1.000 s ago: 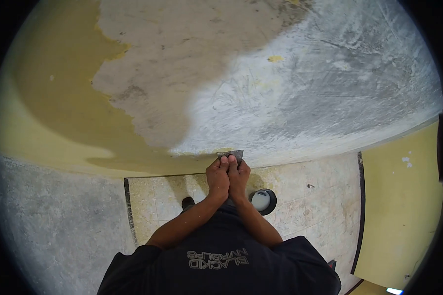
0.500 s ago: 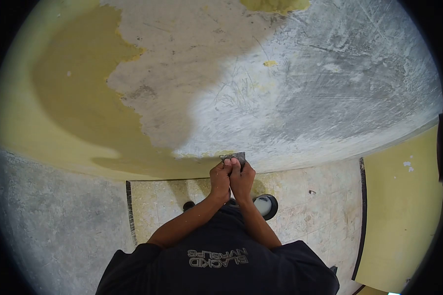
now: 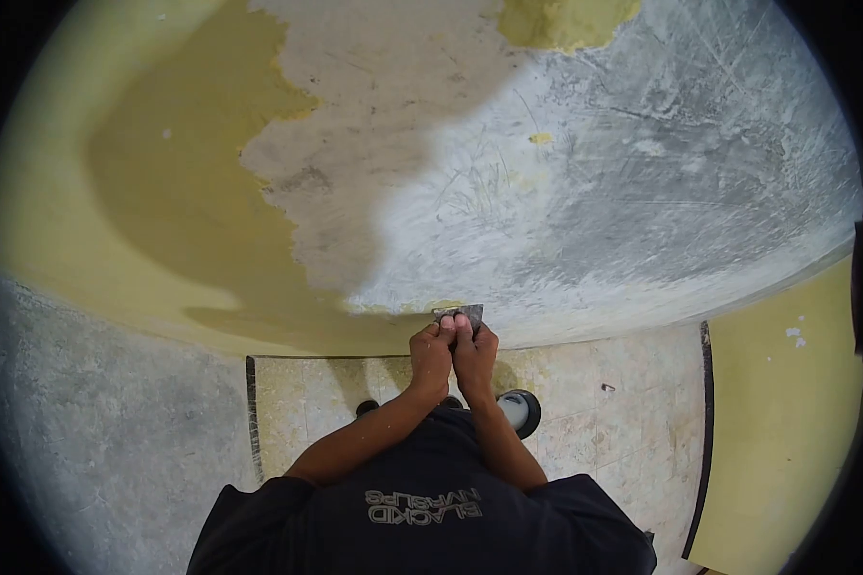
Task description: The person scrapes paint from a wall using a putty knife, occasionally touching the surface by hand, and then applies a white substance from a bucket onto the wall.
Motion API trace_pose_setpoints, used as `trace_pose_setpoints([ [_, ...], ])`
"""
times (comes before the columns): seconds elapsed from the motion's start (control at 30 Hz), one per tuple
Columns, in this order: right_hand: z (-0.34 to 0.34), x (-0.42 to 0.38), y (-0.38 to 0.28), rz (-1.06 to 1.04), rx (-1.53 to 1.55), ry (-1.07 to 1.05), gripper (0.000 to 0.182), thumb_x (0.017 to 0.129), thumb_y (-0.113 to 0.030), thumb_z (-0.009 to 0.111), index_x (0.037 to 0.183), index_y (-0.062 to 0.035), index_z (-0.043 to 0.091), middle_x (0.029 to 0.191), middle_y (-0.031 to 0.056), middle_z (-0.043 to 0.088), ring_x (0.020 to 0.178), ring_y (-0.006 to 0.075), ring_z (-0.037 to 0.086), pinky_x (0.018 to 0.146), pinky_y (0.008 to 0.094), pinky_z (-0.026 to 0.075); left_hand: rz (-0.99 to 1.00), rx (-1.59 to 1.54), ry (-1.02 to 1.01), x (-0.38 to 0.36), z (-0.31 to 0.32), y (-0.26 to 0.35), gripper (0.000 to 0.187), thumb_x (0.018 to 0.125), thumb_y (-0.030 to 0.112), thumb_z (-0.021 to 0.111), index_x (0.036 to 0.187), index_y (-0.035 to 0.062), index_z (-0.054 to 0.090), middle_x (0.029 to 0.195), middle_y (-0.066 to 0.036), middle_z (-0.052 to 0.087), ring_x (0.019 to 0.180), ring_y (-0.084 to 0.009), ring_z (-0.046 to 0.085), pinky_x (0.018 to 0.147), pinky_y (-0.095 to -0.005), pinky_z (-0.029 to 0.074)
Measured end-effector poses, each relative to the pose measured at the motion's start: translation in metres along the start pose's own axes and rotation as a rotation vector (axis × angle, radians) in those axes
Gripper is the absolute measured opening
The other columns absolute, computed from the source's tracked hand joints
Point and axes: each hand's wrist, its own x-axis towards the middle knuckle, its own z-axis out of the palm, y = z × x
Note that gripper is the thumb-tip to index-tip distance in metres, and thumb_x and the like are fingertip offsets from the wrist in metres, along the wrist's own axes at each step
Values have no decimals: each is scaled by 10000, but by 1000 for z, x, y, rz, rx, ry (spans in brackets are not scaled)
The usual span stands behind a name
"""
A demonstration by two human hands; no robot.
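A small dark scraper blade (image 3: 471, 312) is held low against the wall, its wide edge facing up and away from me. Both thumbs lie side by side on the blade. My left hand (image 3: 431, 361) is closed on the scraper from the left, and my right hand (image 3: 475, 360) grips it from the right. Any handle is hidden by my fingers. Around the blade, the wall (image 3: 566, 220) shows bare grey-white plaster. Peeling yellow paint (image 3: 201, 172) has a ragged edge to the left, and a thin yellow strip of it remains near the blade.
A dark-rimmed bucket with whitish contents (image 3: 516, 412) stands on the floor by my right forearm. Spattered pale floor tiles (image 3: 623, 412) extend below the wall. Grey surface (image 3: 115, 422) lies left, and a yellow panel (image 3: 777, 412) with a dark edge lies right.
The view has shifted slightly, so the wall patches appear farther right and lower. The scraper's face shows a little more, with both hands still gripping it.
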Motion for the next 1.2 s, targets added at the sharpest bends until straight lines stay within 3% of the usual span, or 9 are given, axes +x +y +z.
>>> trace_pose_setpoints([
  [0.07,-6,-3,-5,-15,-34,19,308,887,-234,618,774,53,614,593,203,609,531,285,633,503,381,471,-17,57,-9,2,-4,-6,277,980,219,548,832,4,641,804,-14,617,749,-87,537,686,-269,449],
  [0.13,-13,5,-16,-251,-346,37,316,911,-231,602,779,56,613,583,130,597,549,159,560,514,331,447,-140,-383,-140,6,4,-7,272,972,219,566,810,14,641,744,-6,600,694,-72,510,629,-260,434],
  [0.3,-5,5,-13,-210,-9,8,289,903,-213,617,775,45,615,566,141,605,466,248,580,451,348,413,52,-23,-27,5,-2,-9,271,977,240,552,851,16,637,826,-8,622,767,-85,555,721,-252,461],
  [0.47,-20,6,-26,-374,-635,54,317,910,-238,614,786,54,624,548,185,563,483,174,556,444,364,403,-48,-408,-145,8,8,-15,297,982,226,544,803,9,640,752,-7,617,694,-85,540,655,-252,453],
  [0.57,-5,6,-27,-268,-42,-16,382,933,-282,591,754,55,582,559,109,550,536,117,484,485,330,410,63,-268,-100,9,6,-7,271,986,217,532,849,7,634,818,-17,624,751,-94,559,696,-257,465],
  [0.67,0,2,-25,-264,-53,23,396,944,-306,577,762,46,582,579,69,542,575,100,448,504,306,407,141,-65,-105,2,-5,-5,242,987,224,531,918,10,622,910,-28,627,838,-104,578,759,-261,475],
  [0.93,-10,3,7,-171,-159,84,448,946,-330,568,727,61,565,549,74,530,541,115,444,480,335,387,28,-156,-120,14,3,-29,330,992,287,530,899,-2,658,836,-5,635,766,-75,545,705,-253,463],
  [1.0,-9,1,10,-166,-195,126,382,922,-287,591,770,63,603,569,200,578,467,294,571,468,389,431,11,-112,-139,14,-4,-37,332,994,290,526,903,0,660,836,-3,634,765,-74,543,708,-251,461],
  [1.2,-12,3,8,-215,-233,123,351,904,-269,609,768,55,610,558,202,578,471,332,590,450,395,430,26,-58,-158,13,-4,-34,347,997,310,515,904,10,662,826,6,631,758,-70,537,696,-246,456],
])
